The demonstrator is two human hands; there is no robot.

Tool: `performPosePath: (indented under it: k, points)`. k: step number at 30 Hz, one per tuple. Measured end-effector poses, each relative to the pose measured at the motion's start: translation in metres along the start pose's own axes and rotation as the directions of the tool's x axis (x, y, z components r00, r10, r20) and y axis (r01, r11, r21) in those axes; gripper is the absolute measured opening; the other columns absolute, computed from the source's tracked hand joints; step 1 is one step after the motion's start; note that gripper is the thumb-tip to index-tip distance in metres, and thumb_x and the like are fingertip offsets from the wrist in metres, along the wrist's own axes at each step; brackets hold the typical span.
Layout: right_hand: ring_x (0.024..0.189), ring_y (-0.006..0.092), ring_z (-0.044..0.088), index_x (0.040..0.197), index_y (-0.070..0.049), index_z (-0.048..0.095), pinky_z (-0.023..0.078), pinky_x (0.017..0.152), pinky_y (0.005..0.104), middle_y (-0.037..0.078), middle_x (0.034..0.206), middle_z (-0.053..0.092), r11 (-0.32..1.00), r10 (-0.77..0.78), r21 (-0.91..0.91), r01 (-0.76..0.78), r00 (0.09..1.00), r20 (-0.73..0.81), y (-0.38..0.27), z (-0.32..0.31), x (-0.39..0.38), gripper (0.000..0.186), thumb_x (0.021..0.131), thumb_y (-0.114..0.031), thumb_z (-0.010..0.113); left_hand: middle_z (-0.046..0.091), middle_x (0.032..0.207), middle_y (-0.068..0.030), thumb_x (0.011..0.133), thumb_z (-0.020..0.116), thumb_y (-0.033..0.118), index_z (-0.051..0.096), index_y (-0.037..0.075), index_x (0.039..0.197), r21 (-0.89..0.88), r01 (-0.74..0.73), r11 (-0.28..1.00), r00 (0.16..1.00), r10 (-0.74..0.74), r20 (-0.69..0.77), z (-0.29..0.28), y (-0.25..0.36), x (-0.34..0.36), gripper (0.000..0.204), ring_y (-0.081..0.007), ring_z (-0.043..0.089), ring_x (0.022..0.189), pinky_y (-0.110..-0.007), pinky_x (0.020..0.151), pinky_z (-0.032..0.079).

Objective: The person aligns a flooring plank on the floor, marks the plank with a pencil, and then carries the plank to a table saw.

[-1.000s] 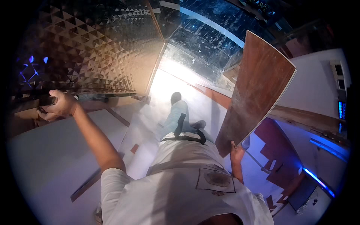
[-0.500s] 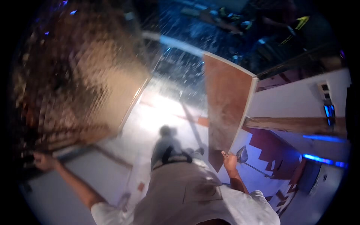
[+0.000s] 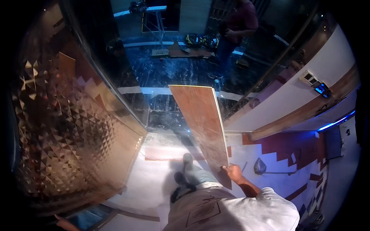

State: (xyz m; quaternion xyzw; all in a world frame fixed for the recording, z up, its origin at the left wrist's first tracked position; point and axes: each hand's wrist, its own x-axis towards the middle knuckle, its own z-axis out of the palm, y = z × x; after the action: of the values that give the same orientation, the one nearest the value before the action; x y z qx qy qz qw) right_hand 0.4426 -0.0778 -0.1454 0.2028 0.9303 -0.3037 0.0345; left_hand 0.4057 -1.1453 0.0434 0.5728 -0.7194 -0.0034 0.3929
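My right hand (image 3: 234, 172) is closed around the near end of a long brown plank (image 3: 198, 115) with pale edges. The plank slants away from me, its far end toward a dark doorway. At the lower left rim, my left hand (image 3: 64, 222) shows only in part, near the lower edge of a gold panel (image 3: 77, 127) with a pyramid pattern. Its thumb or a finger sticks out, and the rest is lost in the dark. I cannot tell whether it touches the panel.
Beyond the doorway, a person in a red shirt (image 3: 242, 23) stands on a dark, streaked floor (image 3: 154, 73) near a work table (image 3: 156, 8) and tool bags (image 3: 201, 40). To my right lie partly laid brown flooring (image 3: 277, 144), a pointed grey long-handled tool (image 3: 260, 166) and loose planks (image 3: 296, 191).
My view has turned and sharpened, and the doorway now shows more fully. The plank's far end has swung left while my right hand keeps hold. My left hand has sunk toward the lower rim.
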Motion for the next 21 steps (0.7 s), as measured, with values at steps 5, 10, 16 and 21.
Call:
performPosePath:
  k: [5,10,16,21]
  points:
    - [0.073,0.0462,0.065,0.080,0.003,0.066,0.051,0.065,0.0526,0.028,0.077,0.065,0.994,0.000,-0.110,0.004,1.000,0.028,-0.017,-0.005,0.053,0.040,0.094,-0.035,0.065,0.045,0.140,-0.0406,0.100,0.049,0.057,0.024,-0.019,0.148,0.013,-0.311,0.950,0.940,0.310,-0.141,-0.062,0.135,-0.196,0.094,-0.0497,0.051,0.125,-0.058,0.107,0.042]
    - [0.068,0.0464,0.064,0.077,0.002,0.065,0.049,0.060,0.0545,0.026,0.070,0.063,0.994,-0.105,-0.042,0.105,0.994,-0.015,-0.020,0.009,0.119,0.041,0.095,-0.035,0.063,0.036,0.129,-0.0590,0.099,0.022,0.069,0.028,-0.036,0.132,0.342,-0.340,0.876,0.860,0.437,-0.264,-0.051,0.130,-0.189,0.110,-0.0688,0.043,0.119,-0.066,0.110,0.030]
    - [0.062,0.0466,0.061,0.070,0.002,0.063,0.045,0.055,0.0527,0.027,0.065,0.059,0.996,0.003,0.087,0.002,0.998,-0.056,-0.038,-0.003,0.208,0.046,0.095,-0.037,0.063,0.033,0.136,-0.0555,0.097,0.032,0.070,0.032,-0.034,0.132,0.533,-0.239,0.812,0.861,0.430,-0.270,-0.042,0.115,-0.189,0.110,-0.0635,0.041,0.128,-0.070,0.108,0.033]
    - [0.068,0.0476,0.062,0.074,0.003,0.064,0.046,0.062,0.0536,0.028,0.067,0.060,0.986,0.110,0.132,-0.103,0.993,-0.046,-0.049,-0.011,0.292,0.043,0.093,-0.035,0.066,0.037,0.139,-0.0503,0.095,0.049,0.066,0.020,-0.027,0.144,0.641,-0.338,0.689,0.876,0.479,-0.053,-0.062,0.103,-0.188,0.109,-0.0581,0.047,0.126,-0.067,0.103,0.040]
